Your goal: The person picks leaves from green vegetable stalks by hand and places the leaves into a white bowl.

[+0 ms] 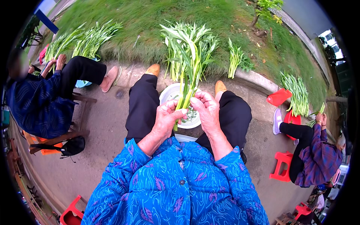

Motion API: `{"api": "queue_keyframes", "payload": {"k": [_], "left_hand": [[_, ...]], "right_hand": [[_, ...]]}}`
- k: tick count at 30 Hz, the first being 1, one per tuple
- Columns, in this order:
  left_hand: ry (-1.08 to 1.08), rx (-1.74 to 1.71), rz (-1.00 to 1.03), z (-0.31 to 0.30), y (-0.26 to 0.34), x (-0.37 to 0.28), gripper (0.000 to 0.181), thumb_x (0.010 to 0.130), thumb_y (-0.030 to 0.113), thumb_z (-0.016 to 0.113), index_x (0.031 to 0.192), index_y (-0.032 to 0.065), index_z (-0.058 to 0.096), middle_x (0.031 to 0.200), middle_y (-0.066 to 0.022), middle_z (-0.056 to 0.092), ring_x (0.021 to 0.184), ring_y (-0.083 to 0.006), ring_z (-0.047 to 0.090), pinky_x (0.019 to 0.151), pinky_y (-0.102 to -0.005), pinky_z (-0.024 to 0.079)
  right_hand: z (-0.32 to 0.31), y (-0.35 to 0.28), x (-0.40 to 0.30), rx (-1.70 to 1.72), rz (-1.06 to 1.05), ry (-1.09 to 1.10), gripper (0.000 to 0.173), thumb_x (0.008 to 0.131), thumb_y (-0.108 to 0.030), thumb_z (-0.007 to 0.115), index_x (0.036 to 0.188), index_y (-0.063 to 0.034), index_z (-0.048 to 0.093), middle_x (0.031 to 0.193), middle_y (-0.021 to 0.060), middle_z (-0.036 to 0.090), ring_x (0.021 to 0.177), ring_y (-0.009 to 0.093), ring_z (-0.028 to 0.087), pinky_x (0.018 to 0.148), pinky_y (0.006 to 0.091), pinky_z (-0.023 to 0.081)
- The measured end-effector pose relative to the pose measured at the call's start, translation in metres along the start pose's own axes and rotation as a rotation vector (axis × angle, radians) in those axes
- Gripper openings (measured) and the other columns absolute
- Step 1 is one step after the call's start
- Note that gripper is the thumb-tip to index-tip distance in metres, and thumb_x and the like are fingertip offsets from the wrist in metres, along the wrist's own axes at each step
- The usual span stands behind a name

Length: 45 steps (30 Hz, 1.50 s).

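Note:
My left hand (166, 116) grips several long green stems of a leafy vegetable (186, 94), which looks like water spinach. Their cut ends stick out below my fist and the leaves point away from me. Against the right side of these stems, my right hand (207, 109) pinches with bent thumb and fingers; the exact spot is partly hidden. Beneath both hands, between my knees, stands a white plastic colander (166, 94) with some cut green pieces inside. Just beyond it, a larger bundle of the same greens (173, 60) rests on the kerb and grass, partly covered by the held stems.
A small bunch of greens (234, 60) lies on the kerb (256, 77). At left, a seated person (42, 98) handles greens; another person (317, 154) sits at right by a red basin (292, 121) and a red plastic stool (282, 166). A black bag (73, 146) hangs at left.

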<state>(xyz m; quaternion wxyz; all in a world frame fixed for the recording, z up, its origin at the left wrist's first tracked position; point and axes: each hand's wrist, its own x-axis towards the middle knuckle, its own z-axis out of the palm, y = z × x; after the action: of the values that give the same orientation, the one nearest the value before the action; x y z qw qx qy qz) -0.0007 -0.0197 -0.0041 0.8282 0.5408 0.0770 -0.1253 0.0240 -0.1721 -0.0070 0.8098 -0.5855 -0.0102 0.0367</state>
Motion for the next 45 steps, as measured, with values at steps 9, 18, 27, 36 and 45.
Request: {"api": "queue_keyframes", "payload": {"k": [9, 18, 27, 36, 45], "left_hand": [[-0.014, -0.153, 0.128, -0.001, 0.005, 0.000, 0.021, 0.084, 0.005, 0.064, 0.102, -0.0016, 0.059, 0.089, -0.0094, 0.066, 0.066, -0.0106, 0.061, 0.053, -0.0209, 0.047], [0.066, -0.083, 0.056, -0.002, 0.014, 0.000, 0.020, 0.083, 0.006, 0.067, 0.100, 0.0006, 0.058, 0.086, -0.0077, 0.066, 0.062, -0.0085, 0.058, 0.051, -0.0196, 0.045], [0.085, -0.104, 0.100, -0.002, 0.016, 0.004, 0.025, 0.078, 0.001, 0.070, 0.099, 0.0024, 0.058, 0.084, -0.0056, 0.064, 0.062, -0.0080, 0.059, 0.049, -0.0189, 0.044], [0.118, -0.075, 0.174, -0.002, 0.011, 0.010, 0.025, 0.075, -0.002, 0.071, 0.094, 0.0044, 0.057, 0.079, -0.0018, 0.061, 0.057, -0.0054, 0.054, 0.046, -0.0182, 0.042], [0.186, -0.034, 0.208, -0.004, 0.013, 0.009, 0.026, 0.074, -0.003, 0.073, 0.092, 0.0053, 0.055, 0.075, 0.0005, 0.058, 0.057, -0.0039, 0.052, 0.046, -0.0179, 0.041]], "right_hand": [[0.004, -0.002, -0.009, 0.135, 0.044, 0.054, 0.016, 0.087, -0.017, 0.064, 0.089, -0.0013, 0.059, 0.079, 0.0062, 0.064, 0.069, 0.011, 0.058, 0.066, 0.0238, 0.047], [0.000, 0.007, -0.010, 0.172, 0.092, -0.048, 0.018, 0.088, -0.018, 0.065, 0.088, -0.0005, 0.061, 0.079, 0.0065, 0.065, 0.068, 0.010, 0.058, 0.064, 0.0232, 0.047], [0.007, 0.006, -0.017, 0.075, 0.189, -0.149, 0.016, 0.088, -0.016, 0.064, 0.087, 0.0002, 0.063, 0.081, 0.0069, 0.066, 0.070, 0.011, 0.058, 0.066, 0.0242, 0.047], [0.003, 0.017, -0.019, -0.111, 0.198, -0.328, 0.012, 0.090, -0.008, 0.057, 0.092, 0.0022, 0.063, 0.081, 0.0058, 0.065, 0.067, 0.008, 0.056, 0.061, 0.0239, 0.048], [0.001, 0.021, -0.021, -0.214, 0.312, -0.296, 0.014, 0.090, -0.007, 0.054, 0.091, 0.0040, 0.063, 0.075, 0.0060, 0.064, 0.061, 0.008, 0.055, 0.057, 0.0228, 0.046]]}}
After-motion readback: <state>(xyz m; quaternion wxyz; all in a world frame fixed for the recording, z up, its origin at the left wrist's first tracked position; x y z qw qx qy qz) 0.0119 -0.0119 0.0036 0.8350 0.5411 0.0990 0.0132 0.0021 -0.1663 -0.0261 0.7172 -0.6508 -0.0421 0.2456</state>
